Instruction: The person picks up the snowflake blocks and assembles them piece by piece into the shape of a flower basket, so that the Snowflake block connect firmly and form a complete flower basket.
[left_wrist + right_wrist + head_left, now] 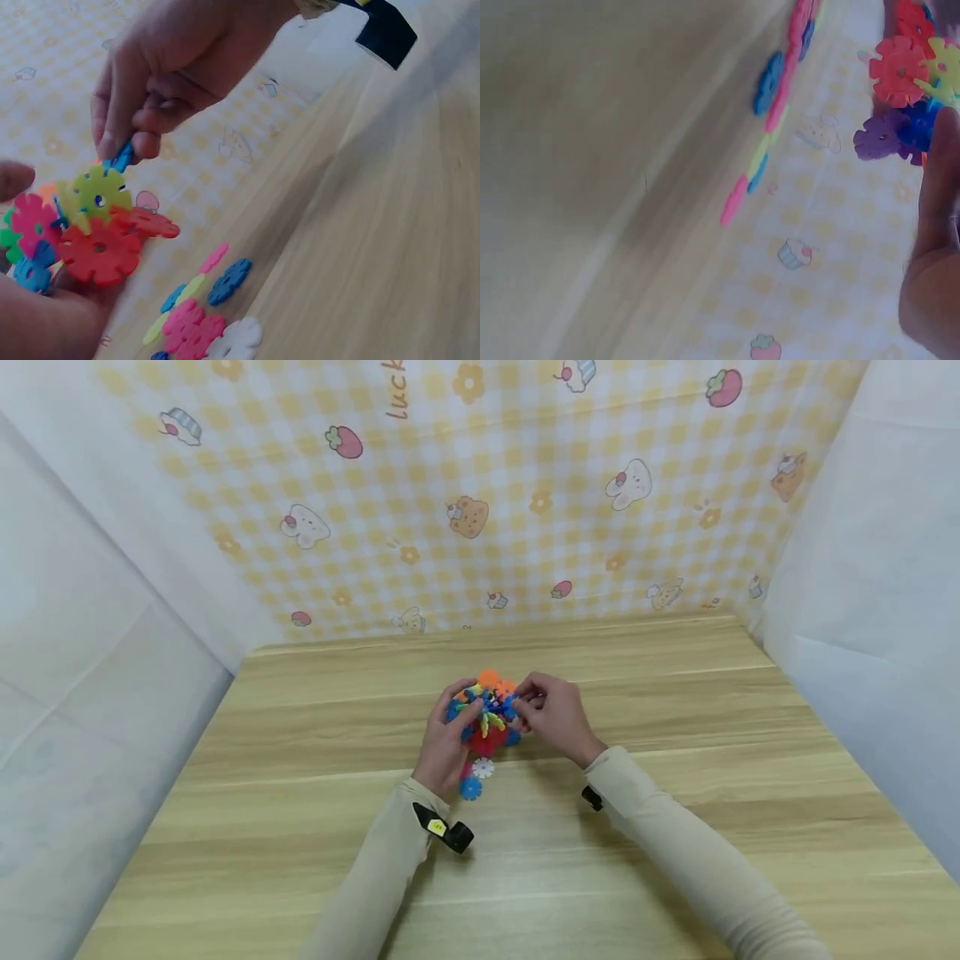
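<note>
Above the wood-grain table (720, 718), the left hand (444, 743) grips the cluster of notched discs (487, 742), apparently to steady it, while the right hand (558, 714) pinches 1 blue disc (121, 157) at the cluster's edge, presumably for fine control.

The joined flower-shaped pieces (101, 262) look like thin, smooth plastic with a mostly matt finish; the loose discs (230, 281) appear to be the same plastic. The tabletop (300, 860) has a smooth wood-grain face, with a soft sheen at its near middle. The far backdrop (525, 443) is matt printed cloth, faintly creased. The left sheet (75, 610) and right sheet (877, 568) look matt and creased. Both sleeves (690, 835) are matt cloth.
</note>
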`<state>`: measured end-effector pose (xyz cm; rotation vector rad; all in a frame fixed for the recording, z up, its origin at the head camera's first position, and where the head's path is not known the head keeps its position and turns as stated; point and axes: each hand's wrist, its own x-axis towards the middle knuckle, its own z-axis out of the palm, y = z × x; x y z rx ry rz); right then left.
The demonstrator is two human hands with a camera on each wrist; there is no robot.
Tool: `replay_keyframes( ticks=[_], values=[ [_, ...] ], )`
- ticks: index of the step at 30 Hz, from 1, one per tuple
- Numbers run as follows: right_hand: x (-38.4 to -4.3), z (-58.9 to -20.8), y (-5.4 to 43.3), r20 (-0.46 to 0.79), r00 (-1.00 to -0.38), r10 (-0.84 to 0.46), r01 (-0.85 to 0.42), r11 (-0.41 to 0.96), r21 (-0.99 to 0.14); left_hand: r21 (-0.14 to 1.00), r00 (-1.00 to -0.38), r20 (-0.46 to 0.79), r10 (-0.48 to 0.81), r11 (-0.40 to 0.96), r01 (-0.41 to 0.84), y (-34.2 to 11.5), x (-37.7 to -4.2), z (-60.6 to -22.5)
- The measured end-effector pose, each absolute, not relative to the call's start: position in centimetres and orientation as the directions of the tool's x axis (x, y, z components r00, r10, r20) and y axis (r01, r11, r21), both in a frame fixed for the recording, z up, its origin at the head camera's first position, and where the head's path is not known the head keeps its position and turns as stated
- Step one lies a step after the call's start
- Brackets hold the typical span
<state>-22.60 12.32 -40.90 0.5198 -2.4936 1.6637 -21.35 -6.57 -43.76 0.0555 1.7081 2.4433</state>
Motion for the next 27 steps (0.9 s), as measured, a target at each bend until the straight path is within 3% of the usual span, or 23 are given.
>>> replay_keyframes(
  ticks=[6,14,19,27],
  values=[
    [-23.3,-40.1,13.7,0.279,-0.933,-0.227,-0.353,0.428,-0.832,0.93,-0.953,-0.042,0.3,-0.338,-0.147,-8.0,-21.4,-43.6],
    [-24.2,-38.9,14.2,0.209,-0.934,-0.291,-0.325,0.446,-0.834,0.891,-0.838,-0.001,0.546,-0.38,-0.249,-9.6,-21.3,-44.2],
    [-24.6,-38.6,14.0,0.162,-0.923,-0.35,-0.318,0.452,-0.833,0.888,-0.805,0.042,0.592,-0.391,-0.242,-10.0,-21.2,-44.6],
    [-24.8,-39.0,13.6,0.166,-0.905,-0.392,-0.341,0.435,-0.834,0.941,-0.799,0.033,0.6,-0.289,-0.179,-9.4,-21.1,-44.1]
  ],
)
